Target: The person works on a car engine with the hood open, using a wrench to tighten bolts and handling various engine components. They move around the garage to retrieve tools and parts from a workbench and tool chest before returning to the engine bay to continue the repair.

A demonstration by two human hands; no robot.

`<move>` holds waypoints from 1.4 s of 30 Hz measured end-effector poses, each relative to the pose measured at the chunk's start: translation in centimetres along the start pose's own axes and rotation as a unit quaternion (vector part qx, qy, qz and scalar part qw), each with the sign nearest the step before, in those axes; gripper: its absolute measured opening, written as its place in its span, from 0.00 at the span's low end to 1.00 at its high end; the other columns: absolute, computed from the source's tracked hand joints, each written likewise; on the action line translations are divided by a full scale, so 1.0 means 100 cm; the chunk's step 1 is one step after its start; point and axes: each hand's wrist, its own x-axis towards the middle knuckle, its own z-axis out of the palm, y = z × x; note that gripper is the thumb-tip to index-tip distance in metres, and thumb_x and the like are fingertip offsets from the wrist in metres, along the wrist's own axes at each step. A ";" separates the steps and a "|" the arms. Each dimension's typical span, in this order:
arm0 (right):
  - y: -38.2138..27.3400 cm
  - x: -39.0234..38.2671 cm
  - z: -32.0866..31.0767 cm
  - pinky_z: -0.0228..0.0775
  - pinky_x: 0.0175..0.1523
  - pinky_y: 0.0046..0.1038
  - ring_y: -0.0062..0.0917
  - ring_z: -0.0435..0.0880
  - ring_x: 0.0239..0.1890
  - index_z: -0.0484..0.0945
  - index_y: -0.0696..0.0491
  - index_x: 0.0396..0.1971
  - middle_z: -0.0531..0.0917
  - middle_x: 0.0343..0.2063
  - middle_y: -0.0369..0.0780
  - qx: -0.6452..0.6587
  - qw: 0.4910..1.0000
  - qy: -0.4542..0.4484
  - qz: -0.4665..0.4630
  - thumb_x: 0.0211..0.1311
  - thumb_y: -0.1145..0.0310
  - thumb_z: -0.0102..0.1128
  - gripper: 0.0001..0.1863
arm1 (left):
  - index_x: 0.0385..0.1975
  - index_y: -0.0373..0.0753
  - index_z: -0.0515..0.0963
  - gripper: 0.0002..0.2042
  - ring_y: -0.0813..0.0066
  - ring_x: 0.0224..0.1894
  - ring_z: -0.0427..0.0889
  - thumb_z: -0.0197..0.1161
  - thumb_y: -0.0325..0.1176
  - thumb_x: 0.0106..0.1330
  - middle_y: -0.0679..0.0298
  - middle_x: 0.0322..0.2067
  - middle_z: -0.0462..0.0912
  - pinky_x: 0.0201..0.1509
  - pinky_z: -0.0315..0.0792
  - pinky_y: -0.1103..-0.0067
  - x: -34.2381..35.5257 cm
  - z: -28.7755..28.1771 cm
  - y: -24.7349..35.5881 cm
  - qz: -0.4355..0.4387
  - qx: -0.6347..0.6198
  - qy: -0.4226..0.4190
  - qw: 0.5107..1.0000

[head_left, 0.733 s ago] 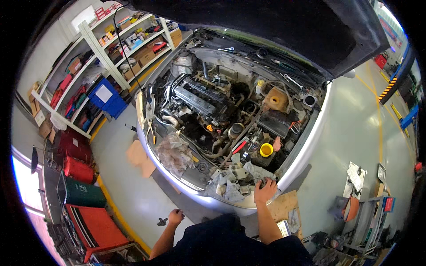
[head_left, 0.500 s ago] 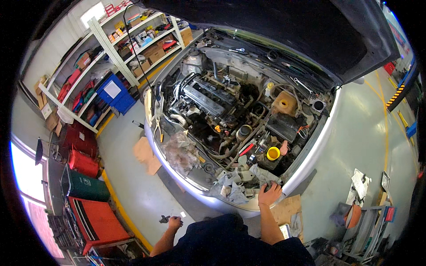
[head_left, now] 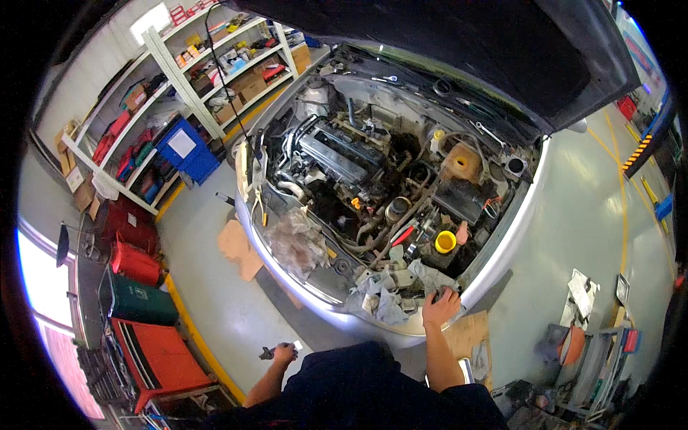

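Observation:
My right hand [head_left: 442, 307] is at the front right corner of the open engine bay, fingers curled over a small dark item beside grey crumpled rags [head_left: 390, 308]; that item is unclear. My left hand [head_left: 285, 352] hangs low over the floor outside the bumper [head_left: 337, 319], fingers curled, a small dark shape [head_left: 267, 353] by it; what it holds is unclear. A yellow cup [head_left: 445, 242], red-handled pliers [head_left: 403, 235] and a dirty plastic sheet [head_left: 290, 240] lie in the bay near the engine [head_left: 330, 161].
The raised hood [head_left: 487, 50] hangs above. Shelves [head_left: 179, 79] with boxes and a blue bin [head_left: 186, 150] stand at left, above a red tool cart [head_left: 150, 358]. At right are a blue lift post [head_left: 638, 154], a metal trolley [head_left: 598, 365] and cardboard [head_left: 466, 330] on the floor.
The view has shifted slightly, so the car and shelves appear farther right. My right hand stays at the bay's corner; my left hand stays low with its fingers curled.

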 end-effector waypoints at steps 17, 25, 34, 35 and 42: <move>0.000 -0.001 0.003 0.63 0.52 0.48 0.47 0.72 0.46 0.75 0.53 0.41 0.74 0.40 0.47 -0.014 1.000 -0.025 0.010 0.50 0.61 0.63 0.19 | 0.36 0.29 0.76 0.12 0.70 0.18 0.79 0.59 0.35 0.68 0.55 0.22 0.80 0.20 0.73 0.77 0.010 -0.011 -0.006 -0.022 0.038 -0.027 0.999; -0.003 -0.001 0.001 0.61 0.54 0.47 0.46 0.71 0.47 0.75 0.51 0.43 0.75 0.41 0.47 -0.012 0.999 -0.042 0.012 0.51 0.61 0.62 0.19 | 0.35 0.29 0.75 0.12 0.71 0.18 0.78 0.59 0.35 0.69 0.57 0.22 0.81 0.21 0.74 0.77 0.025 -0.008 -0.003 0.012 0.021 -0.046 0.999; 0.007 -0.005 0.014 0.61 0.54 0.50 0.49 0.70 0.49 0.73 0.53 0.44 0.74 0.42 0.49 -0.008 0.997 -0.070 0.028 0.49 0.59 0.64 0.23 | 0.39 0.28 0.76 0.13 0.72 0.20 0.80 0.59 0.36 0.69 0.57 0.24 0.82 0.23 0.75 0.78 0.018 0.000 0.019 0.028 0.013 -0.048 0.998; 0.007 -0.004 0.014 0.61 0.54 0.50 0.48 0.70 0.49 0.73 0.53 0.44 0.74 0.42 0.49 -0.013 0.998 -0.063 0.020 0.49 0.59 0.64 0.23 | 0.39 0.28 0.76 0.13 0.72 0.20 0.81 0.59 0.35 0.69 0.57 0.24 0.82 0.23 0.75 0.78 0.017 -0.003 0.016 0.023 0.013 -0.046 0.999; -0.005 0.001 0.007 0.63 0.51 0.47 0.47 0.71 0.46 0.72 0.53 0.43 0.73 0.40 0.48 -0.017 0.999 -0.044 -0.005 0.51 0.64 0.62 0.19 | 0.39 0.27 0.77 0.14 0.71 0.19 0.81 0.60 0.36 0.68 0.56 0.23 0.82 0.22 0.76 0.77 0.007 -0.011 -0.020 -0.006 0.041 -0.021 0.999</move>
